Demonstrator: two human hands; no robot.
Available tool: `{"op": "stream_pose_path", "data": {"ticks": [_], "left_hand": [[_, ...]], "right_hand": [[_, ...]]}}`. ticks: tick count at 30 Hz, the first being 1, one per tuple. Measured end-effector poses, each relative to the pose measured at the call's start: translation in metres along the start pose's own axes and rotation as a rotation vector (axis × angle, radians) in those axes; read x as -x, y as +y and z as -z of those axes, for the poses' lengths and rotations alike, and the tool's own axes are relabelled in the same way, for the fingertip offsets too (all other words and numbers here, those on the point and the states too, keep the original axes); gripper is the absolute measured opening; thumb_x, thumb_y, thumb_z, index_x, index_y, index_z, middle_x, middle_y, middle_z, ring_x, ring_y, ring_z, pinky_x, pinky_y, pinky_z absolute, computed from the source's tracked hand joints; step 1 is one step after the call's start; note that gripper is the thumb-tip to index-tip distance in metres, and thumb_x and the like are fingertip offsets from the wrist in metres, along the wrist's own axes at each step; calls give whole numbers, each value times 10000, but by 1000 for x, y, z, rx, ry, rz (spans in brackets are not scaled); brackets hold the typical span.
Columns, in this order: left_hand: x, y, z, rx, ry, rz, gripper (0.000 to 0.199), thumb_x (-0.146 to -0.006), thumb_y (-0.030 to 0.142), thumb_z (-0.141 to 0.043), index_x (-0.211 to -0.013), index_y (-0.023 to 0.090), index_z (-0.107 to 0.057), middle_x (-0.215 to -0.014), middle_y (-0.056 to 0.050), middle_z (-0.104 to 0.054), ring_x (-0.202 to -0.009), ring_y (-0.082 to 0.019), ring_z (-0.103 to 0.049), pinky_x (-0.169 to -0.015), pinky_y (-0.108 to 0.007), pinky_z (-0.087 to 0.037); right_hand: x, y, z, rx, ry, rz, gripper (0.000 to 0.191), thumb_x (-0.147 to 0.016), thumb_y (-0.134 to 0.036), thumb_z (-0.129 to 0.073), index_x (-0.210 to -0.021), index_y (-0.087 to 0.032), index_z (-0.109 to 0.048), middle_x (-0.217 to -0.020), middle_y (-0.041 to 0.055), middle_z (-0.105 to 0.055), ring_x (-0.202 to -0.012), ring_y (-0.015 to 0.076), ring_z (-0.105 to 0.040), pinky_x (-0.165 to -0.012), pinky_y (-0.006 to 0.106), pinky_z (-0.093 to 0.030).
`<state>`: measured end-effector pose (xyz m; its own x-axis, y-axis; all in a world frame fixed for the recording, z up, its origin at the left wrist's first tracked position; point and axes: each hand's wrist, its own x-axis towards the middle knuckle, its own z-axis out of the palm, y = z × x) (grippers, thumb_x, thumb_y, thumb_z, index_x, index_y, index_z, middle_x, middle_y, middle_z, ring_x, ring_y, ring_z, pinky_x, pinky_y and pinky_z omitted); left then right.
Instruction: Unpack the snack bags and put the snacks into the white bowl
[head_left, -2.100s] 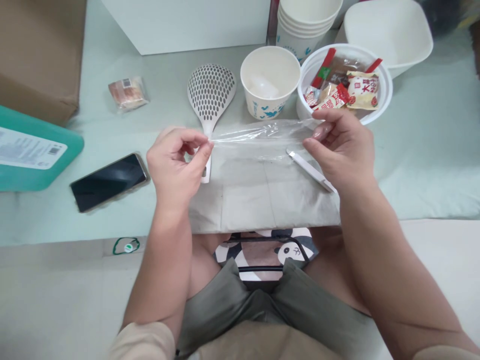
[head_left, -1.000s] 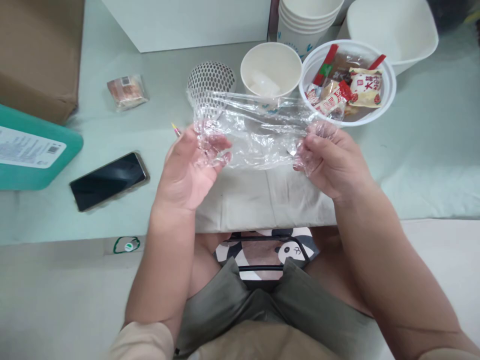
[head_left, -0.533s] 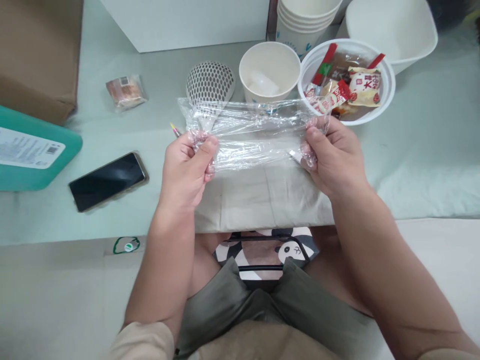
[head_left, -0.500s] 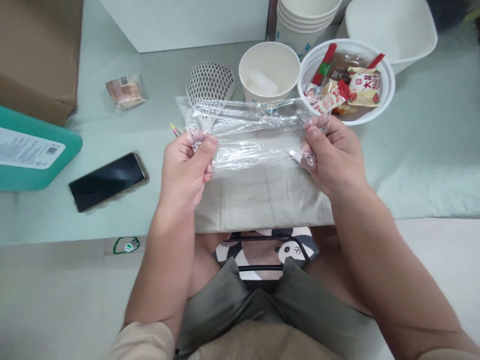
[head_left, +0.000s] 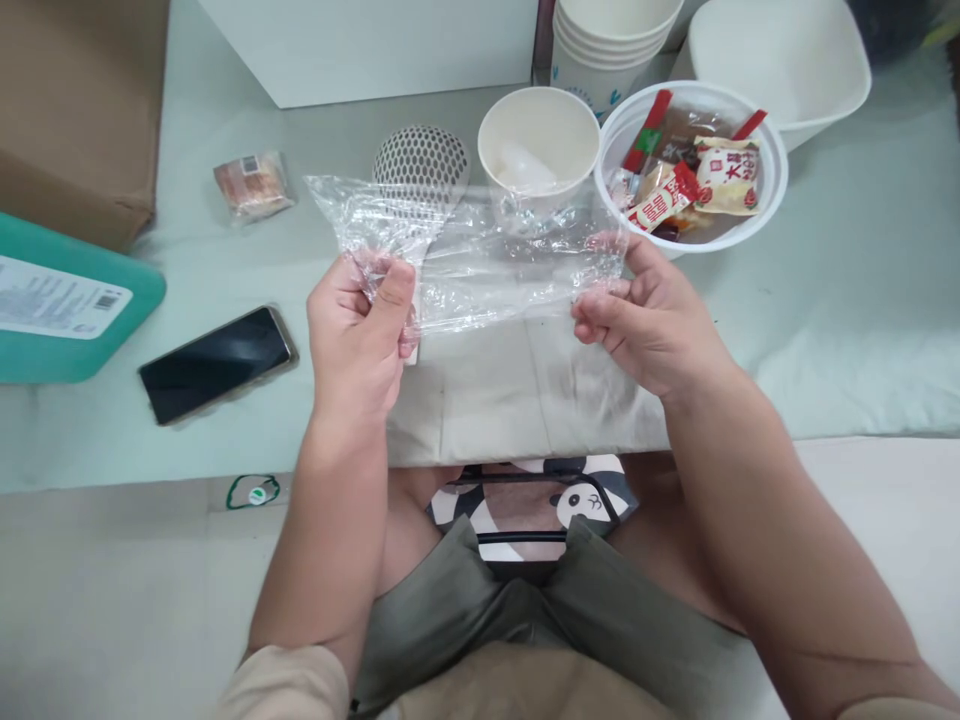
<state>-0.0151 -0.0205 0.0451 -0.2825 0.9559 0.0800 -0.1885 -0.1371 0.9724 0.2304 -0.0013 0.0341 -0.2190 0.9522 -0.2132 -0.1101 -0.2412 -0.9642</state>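
A clear, crinkled plastic sheet or bag [head_left: 487,265] stretches between my two hands above the table. My left hand [head_left: 364,325] is closed on its left end, thumb on top, and a loose corner sticks out beyond the fingers. On the other end, my right hand [head_left: 645,315] pinches the plastic between thumb and fingers. Through and behind the film show a white perforated scoop [head_left: 420,165] and a paper cup [head_left: 540,135] with a whitish translucent thing inside. A white bowl [head_left: 776,205] of wrapped snacks stands just beyond my right hand.
On the left lie a black phone [head_left: 217,365] and a small wrapped snack [head_left: 253,187], near a green container [head_left: 75,340] and a brown box [head_left: 75,110]. Behind are a white box [head_left: 390,50], stacked paper cups [head_left: 619,45] and a white bin [head_left: 780,60].
The plastic has shifted left, with more of it sticking out past my left hand. My right hand has moved slightly left and changed its grip. My left hand has moved slightly left.
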Motion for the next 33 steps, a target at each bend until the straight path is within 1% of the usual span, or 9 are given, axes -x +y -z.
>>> {"op": "stream_pose_path", "data": {"ticks": [5,11,16,20,25,27,29,31,33], "left_hand": [[4,7,-2,50,31,42,302,-867,298,-861,-752,201,-600,-476,111,-436,-393,-37,-310,-403,-247,-175],[3,5,-2,78,46,-12,318,-799,326,-919,-757,184,-637,-502,100,-456,-394,-34,-332,-397,-265,-176],[4,4,0,76,49,-24,285,-872,291,-861,-769,180,-619,-513,102,-460,-403,-27,-333,-411,-254,-201],[5,7,-2,134,50,1,242,-933,214,-787,-776,186,-605,-512,106,-430,-395,-24,-288,-419,-232,-207],[5,9,-7,156,52,115,220,-915,208,-787,-773,183,-621,-490,91,-390,-405,-37,-301,-397,-230,-165],[5,10,-7,146,67,125,257,-904,226,-802,-750,187,-599,-506,88,-370,-417,-33,-292,-396,-221,-165],[4,10,-8,131,90,125,290,-893,241,-809,-729,191,-576,-533,84,-365,-427,-27,-272,-399,-212,-168],[4,11,-8,107,108,147,305,-861,264,-834,-719,205,-571,-544,83,-367,-432,-34,-259,-399,-214,-174],[3,12,-8,80,124,181,319,-814,315,-868,-710,225,-580,-541,82,-371,-433,-46,-247,-395,-226,-175]], "right_hand": [[0,-3,5,-18,-23,-44,643,-635,-335,-971,-1164,-298,-609,-679,-74,-718,-601,161,-714,-541,286,-583],[2,-7,11,-15,-115,-203,645,-628,-319,-971,-1179,-277,-638,-703,-19,-775,-562,183,-727,-489,282,-574],[-1,-5,14,-33,-89,-206,584,-648,-275,-947,-1149,-270,-646,-714,-16,-770,-584,180,-724,-518,296,-590],[0,-5,11,-30,-22,-83,650,-679,-272,-921,-1238,-297,-589,-716,-64,-733,-663,167,-744,-605,295,-618],[4,-3,4,-3,-61,42,792,-764,-366,-870,-1412,-421,-417,-948,-43,-773,-774,177,-775,-727,350,-650],[5,-3,1,20,-73,116,862,-740,-339,-883,-1428,-433,-373,-993,-30,-772,-869,189,-780,-764,344,-643],[6,-2,-1,38,-35,212,922,-729,-304,-887,-1446,-447,-326,-1035,-22,-763,-1013,198,-764,-793,327,-633],[6,-1,-3,68,-30,277,898,-735,-279,-881,-1431,-452,-342,-1095,-21,-751,-1033,188,-749,-815,320,-629],[6,2,-4,130,-58,291,774,-736,-268,-881,-1363,-424,-454,-1133,-17,-738,-933,173,-744,-833,330,-633]]}}
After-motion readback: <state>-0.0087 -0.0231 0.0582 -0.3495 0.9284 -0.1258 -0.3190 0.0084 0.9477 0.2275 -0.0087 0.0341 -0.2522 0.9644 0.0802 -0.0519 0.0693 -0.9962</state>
